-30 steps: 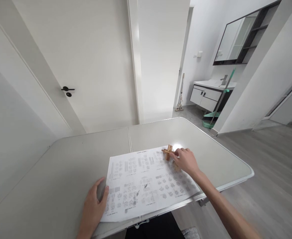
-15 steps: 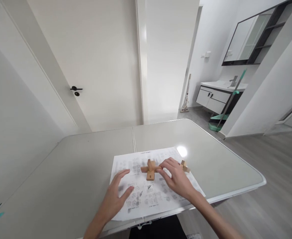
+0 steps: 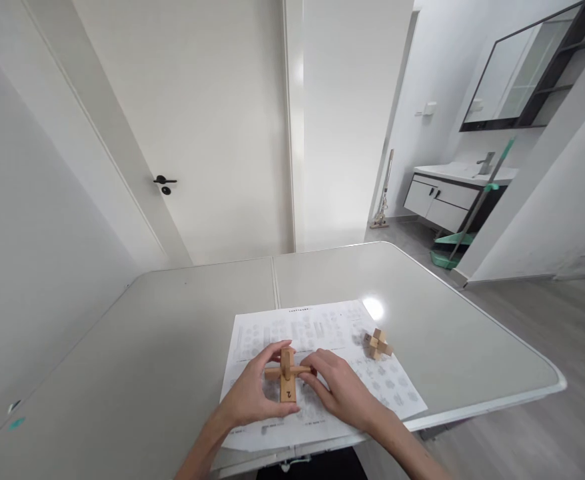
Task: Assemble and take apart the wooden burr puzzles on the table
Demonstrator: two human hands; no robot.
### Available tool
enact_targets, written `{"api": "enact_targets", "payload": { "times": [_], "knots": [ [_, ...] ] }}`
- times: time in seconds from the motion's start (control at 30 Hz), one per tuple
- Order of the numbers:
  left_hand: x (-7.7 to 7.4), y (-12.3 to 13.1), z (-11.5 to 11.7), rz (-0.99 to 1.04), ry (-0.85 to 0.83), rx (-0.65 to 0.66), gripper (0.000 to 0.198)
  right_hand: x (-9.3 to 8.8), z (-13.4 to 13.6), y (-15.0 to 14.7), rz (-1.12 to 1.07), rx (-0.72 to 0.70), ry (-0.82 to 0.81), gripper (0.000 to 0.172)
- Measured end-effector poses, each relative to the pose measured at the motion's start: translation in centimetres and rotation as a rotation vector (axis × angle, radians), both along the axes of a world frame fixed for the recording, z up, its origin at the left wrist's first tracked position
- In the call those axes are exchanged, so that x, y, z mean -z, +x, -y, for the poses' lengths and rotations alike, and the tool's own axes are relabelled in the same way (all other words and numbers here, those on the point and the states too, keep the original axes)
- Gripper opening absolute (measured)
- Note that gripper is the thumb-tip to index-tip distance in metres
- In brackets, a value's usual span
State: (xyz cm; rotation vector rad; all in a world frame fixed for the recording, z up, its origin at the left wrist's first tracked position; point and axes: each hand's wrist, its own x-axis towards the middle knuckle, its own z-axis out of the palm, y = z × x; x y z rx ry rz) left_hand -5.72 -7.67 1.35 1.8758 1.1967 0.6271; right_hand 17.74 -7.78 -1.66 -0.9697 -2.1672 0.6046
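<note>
A wooden burr puzzle [image 3: 288,387] made of crossed bars, with a "2" on its near bar, is held between both hands above the printed sheet. My left hand [image 3: 252,393] grips that bar from the left, thumb at the near end and fingers at the far end. From the right, my right hand [image 3: 337,387] pinches the tip of the sideways bar. A second, smaller-looking wooden burr puzzle [image 3: 377,344] rests at the right side of the paper [image 3: 252,437], untouched. Rows of grey diagrams cover the paper.
The grey folding table [image 3: 172,360] has a metal rim and a seam across its middle. Behind it is a white door [image 3: 222,133] with a black handle. A sink cabinet [image 3: 440,197], a mop [image 3: 383,197] and a green dustpan [image 3: 447,259] stand at the back right.
My left hand has closed on the puzzle, where before it was spread apart beside it. The puzzle has come nearer to me, with my right hand still on its bar. The view has shifted slightly.
</note>
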Motion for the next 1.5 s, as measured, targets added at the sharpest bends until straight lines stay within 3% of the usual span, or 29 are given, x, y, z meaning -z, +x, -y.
{"api": "enact_targets", "payload": {
  "times": [0.2, 0.5, 0.83, 1.07, 1.17, 1.27, 1.37, 1.5],
  "knots": [
    [0.6, -0.1, -0.2, -0.038, 0.04, -0.058, 0.097, 0.2, -0.6, -0.6, 0.102, 0.014, 0.061, 0.017],
    [1.8, 0.6, 0.0, -0.035, 0.024, -0.081, 0.099, 2.0, -0.7, -0.4, 0.022, 0.054, 0.04, 0.015],
    [3.6, 0.5, 0.0, -0.063, 0.111, -0.055, 0.084, 3.3, -0.7, -0.2, 0.003, 0.066, 0.006, 0.013],
    [2.9, 1.1, 0.0, -0.18, 0.102, -0.037, 0.09, 0.6, -0.1, 0.5, -0.238, 0.144, -0.296, 0.026],
    [2.8, 1.5, -0.2, -0.212, 0.163, -0.048, 0.089, -0.2, 0.1, 0.1, -0.234, 0.15, -0.36, 0.028],
    [2.7, 1.7, -0.3, -0.202, 0.189, -0.059, 0.091, -0.5, 0.0, -0.2, -0.232, 0.118, -0.408, 0.029],
    [1.8, 1.9, -0.4, -0.189, 0.196, -0.057, 0.092, -0.6, -0.1, -0.1, -0.319, 0.184, -0.44, 0.029],
    [0.3, 2.8, -0.5, -0.112, 0.182, -0.018, 0.076, -0.4, -0.5, 0.8, -0.506, 0.225, -0.507, 0.034]
  ]
}}
